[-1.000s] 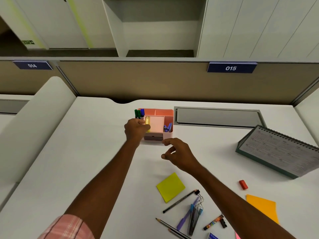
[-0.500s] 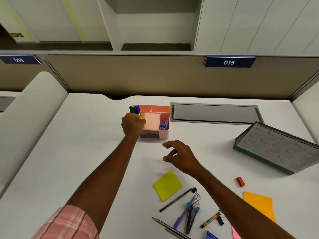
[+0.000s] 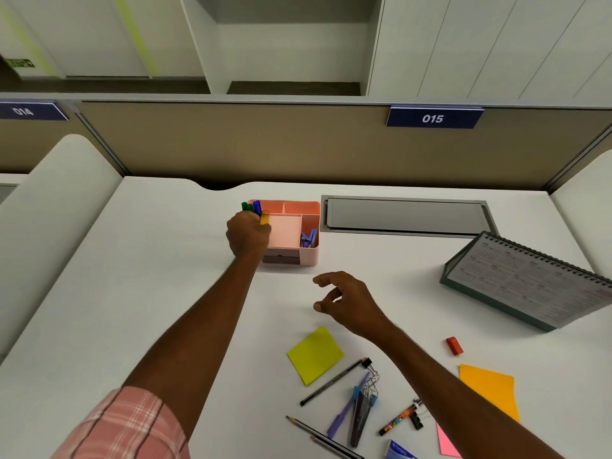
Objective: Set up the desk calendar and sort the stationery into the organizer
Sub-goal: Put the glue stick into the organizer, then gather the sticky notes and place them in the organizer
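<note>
Fingers (image 3: 261, 226) of the left hand (image 3: 248, 236) were curled tight around a yellow marker (image 3: 265, 218), held at the left side of the pink organizer (image 3: 309, 251) near the desk's (image 3: 132, 276) far edge. Green and blue markers (image 3: 251, 207) stood in the organizer's back left compartment; blue clips (image 3: 308, 238) lay in its right one. The right hand (image 3: 347, 303) hovered over the desk, its fingers loosely spread and holding nothing. The calendar (image 3: 530, 279) stood propped by the right edge. A yellow notepad (image 3: 314, 355), pens (image 3: 334, 381), an eraser (image 3: 454, 346) and an orange pad (image 3: 490, 389) lay toward the near edge.
</note>
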Action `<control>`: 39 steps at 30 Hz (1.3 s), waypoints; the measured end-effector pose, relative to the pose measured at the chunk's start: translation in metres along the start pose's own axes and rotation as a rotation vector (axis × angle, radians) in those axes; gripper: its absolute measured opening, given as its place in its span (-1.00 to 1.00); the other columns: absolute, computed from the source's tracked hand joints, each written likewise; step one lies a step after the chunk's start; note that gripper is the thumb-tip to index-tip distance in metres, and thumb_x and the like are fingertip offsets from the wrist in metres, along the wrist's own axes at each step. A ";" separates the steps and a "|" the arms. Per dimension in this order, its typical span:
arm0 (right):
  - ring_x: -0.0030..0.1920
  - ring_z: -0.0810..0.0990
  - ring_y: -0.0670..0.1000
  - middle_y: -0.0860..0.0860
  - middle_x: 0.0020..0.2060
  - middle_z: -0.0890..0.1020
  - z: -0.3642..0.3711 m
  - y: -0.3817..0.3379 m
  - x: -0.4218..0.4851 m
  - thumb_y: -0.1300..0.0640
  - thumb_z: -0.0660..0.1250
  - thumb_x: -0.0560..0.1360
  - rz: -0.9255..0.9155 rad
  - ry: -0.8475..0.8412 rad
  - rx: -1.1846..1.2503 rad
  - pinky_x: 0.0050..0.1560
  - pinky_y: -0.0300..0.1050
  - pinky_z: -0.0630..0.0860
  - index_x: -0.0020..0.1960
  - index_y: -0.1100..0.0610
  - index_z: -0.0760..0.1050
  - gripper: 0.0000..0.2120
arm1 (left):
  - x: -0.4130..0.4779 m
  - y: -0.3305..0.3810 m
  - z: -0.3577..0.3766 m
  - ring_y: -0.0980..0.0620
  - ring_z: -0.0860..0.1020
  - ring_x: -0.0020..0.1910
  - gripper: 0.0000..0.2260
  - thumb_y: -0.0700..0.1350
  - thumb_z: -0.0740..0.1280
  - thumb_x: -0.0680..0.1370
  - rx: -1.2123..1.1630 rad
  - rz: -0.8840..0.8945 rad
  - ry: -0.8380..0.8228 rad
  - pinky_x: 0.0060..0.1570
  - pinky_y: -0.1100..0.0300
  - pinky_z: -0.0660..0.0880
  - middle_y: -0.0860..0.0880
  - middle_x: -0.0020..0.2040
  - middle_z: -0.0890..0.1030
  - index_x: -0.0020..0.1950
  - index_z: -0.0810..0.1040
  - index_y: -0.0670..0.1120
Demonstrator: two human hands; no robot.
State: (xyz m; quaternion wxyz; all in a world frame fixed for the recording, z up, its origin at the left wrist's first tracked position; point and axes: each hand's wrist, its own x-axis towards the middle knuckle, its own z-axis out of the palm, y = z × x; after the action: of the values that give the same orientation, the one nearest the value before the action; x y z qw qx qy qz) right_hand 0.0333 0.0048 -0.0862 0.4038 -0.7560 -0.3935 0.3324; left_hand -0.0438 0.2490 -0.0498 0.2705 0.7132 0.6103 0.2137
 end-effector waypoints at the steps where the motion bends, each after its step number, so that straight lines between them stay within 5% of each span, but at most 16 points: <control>1: -0.14 0.67 -0.08 -0.05 0.19 0.58 -0.001 0.001 0.000 0.21 0.57 0.43 -0.003 0.002 -0.007 -0.23 -0.32 0.57 0.25 -0.01 0.58 -0.57 | 0.000 0.000 0.000 -0.14 0.68 0.04 -0.66 -0.02 0.49 0.56 0.000 0.001 0.003 0.14 0.01 0.60 -0.17 0.09 0.71 0.21 0.64 -0.23; 8: -0.14 0.66 -0.10 -0.08 0.17 0.58 -0.007 0.008 -0.004 0.18 0.58 0.44 0.014 0.013 -0.017 -0.15 -0.27 0.60 0.27 -0.02 0.58 -0.56 | -0.009 0.003 -0.003 -0.15 0.67 0.08 -0.63 0.01 0.50 0.54 -0.044 0.039 0.033 0.05 0.05 0.59 -0.18 0.12 0.67 0.23 0.64 -0.21; 13: -0.13 0.67 -0.06 -0.11 0.16 0.58 -0.011 0.020 -0.009 0.15 0.58 0.43 0.042 0.028 -0.036 -0.15 -0.38 0.54 0.27 -0.03 0.58 -0.56 | -0.060 -0.002 -0.001 -0.09 0.58 0.16 -0.68 -0.02 0.50 0.53 -0.057 0.228 0.056 0.01 0.05 0.61 -0.10 0.21 0.57 0.24 0.61 -0.06; 17: -0.12 0.66 -0.06 -0.06 0.15 0.58 -0.009 0.035 -0.016 0.15 0.59 0.42 0.049 0.003 -0.092 -0.09 -0.31 0.56 0.28 -0.03 0.57 -0.54 | -0.128 -0.040 0.007 -0.04 0.56 0.17 -0.69 -0.01 0.52 0.51 -0.009 0.318 -0.179 0.03 0.11 0.55 -0.04 0.18 0.57 0.22 0.61 -0.02; 23: -0.07 0.57 0.00 -0.02 0.08 0.56 0.000 0.056 -0.033 0.07 0.65 0.33 0.118 -0.146 -0.279 0.04 -0.10 0.53 0.32 -0.02 0.53 -0.40 | -0.185 -0.092 0.019 -0.04 0.41 0.37 -0.41 0.21 0.50 0.43 0.354 0.262 -0.616 0.27 0.02 0.46 0.00 0.31 0.45 0.41 0.47 0.09; 27: 0.06 0.49 -0.08 -0.02 0.17 0.51 0.015 0.063 -0.046 0.04 0.62 0.33 0.141 -0.206 -0.349 0.09 -0.14 0.47 0.41 0.02 0.44 -0.29 | -0.197 -0.099 0.023 -0.02 0.38 0.35 -0.30 0.26 0.49 0.41 0.466 0.337 -0.609 0.22 0.02 0.44 0.02 0.31 0.39 0.49 0.39 0.11; 31: 0.21 0.51 0.04 0.01 0.23 0.48 0.030 0.057 -0.055 0.00 0.56 0.36 0.110 -0.159 -0.478 0.12 -0.04 0.52 0.42 0.06 0.41 -0.31 | -0.204 -0.097 0.027 -0.03 0.40 0.30 -0.39 0.22 0.45 0.46 0.499 0.391 -0.575 0.17 0.03 0.46 0.01 0.28 0.40 0.46 0.39 0.12; 39: 0.18 0.45 0.02 -0.01 0.18 0.46 0.045 0.057 -0.062 -0.01 0.56 0.34 0.047 -0.091 -0.563 -0.09 -0.08 0.47 0.32 0.04 0.46 -0.40 | -0.203 -0.094 0.034 -0.01 0.47 0.22 -0.58 0.07 0.49 0.46 0.390 0.373 -0.551 0.10 0.08 0.49 0.02 0.20 0.45 0.29 0.51 0.11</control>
State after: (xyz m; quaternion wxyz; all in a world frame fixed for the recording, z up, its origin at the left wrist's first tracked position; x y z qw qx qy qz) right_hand -0.0136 -0.0539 -0.1446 0.1520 -0.8316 -0.4706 0.2529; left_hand -0.1263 0.0551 -0.1318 0.2403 0.8808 0.4035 -0.0604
